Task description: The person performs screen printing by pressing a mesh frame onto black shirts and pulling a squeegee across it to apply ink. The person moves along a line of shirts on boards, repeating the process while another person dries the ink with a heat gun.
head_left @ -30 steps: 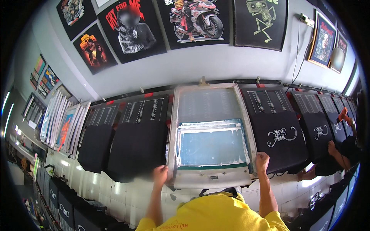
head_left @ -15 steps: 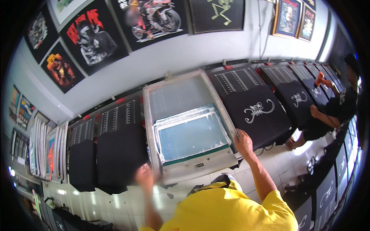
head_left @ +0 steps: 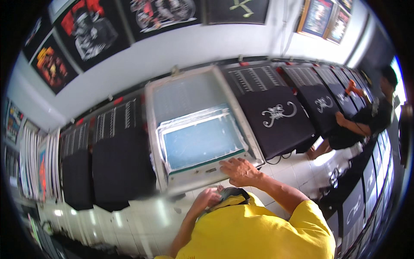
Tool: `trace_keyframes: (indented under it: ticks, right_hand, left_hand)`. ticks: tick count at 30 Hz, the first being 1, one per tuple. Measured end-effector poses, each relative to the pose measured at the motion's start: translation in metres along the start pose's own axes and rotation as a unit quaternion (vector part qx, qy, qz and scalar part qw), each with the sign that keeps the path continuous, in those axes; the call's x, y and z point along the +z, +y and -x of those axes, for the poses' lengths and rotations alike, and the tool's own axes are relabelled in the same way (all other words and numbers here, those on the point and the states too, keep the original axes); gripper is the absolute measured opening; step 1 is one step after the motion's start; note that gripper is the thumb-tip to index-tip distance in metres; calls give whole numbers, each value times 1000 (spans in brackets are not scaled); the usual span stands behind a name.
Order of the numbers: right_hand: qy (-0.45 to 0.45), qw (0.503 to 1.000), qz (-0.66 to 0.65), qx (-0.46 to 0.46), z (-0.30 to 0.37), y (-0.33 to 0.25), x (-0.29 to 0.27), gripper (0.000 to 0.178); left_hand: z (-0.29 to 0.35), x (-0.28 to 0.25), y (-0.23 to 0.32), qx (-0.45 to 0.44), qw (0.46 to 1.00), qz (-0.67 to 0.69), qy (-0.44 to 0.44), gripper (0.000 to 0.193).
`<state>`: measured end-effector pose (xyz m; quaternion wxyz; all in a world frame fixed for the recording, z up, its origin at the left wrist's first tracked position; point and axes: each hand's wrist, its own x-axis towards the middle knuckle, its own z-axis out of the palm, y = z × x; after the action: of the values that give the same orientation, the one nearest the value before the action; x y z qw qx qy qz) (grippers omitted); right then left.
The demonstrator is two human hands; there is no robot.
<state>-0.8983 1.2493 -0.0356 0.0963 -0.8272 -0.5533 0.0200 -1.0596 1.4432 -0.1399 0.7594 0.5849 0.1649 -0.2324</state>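
A silk-screen printing frame with a blue-tinted mesh lies over one of the black boards. Its near bar carries my right hand, palm down, fingers spread over the bar's right half. My left hand is at my waist, just in front of the frame's near edge. Its fingers are curled beside a grey and dark pouch-like item at my front; what they hold, if anything, is hidden. Right of the frame, a black shirt panel bears a white ornamental print. Plain black fabric covers the board to the left.
Further right, a person in dark clothes holds an orange heat-gun-like tool over a printed board. Several screens stand upright at the left. Behind me on the right runs another row of printed boards. Posters hang on the wall.
My right hand has gone from the frame's right side to its near bar. My left hand has moved right, from the frame's left corner to my waist. The whole view has shifted slightly.
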Motion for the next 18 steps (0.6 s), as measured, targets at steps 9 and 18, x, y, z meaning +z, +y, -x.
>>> trace_keyframes:
  ticks: [9, 18]
  right_hand:
    - [116, 993, 15, 4, -42, -9, 7, 15]
    - [137, 990, -4, -12, -84, 48, -22, 28]
  left_hand:
    - [-9, 14, -4, 11, 980, 171, 98, 50]
    - [0, 25, 2, -1, 983, 143, 115, 50]
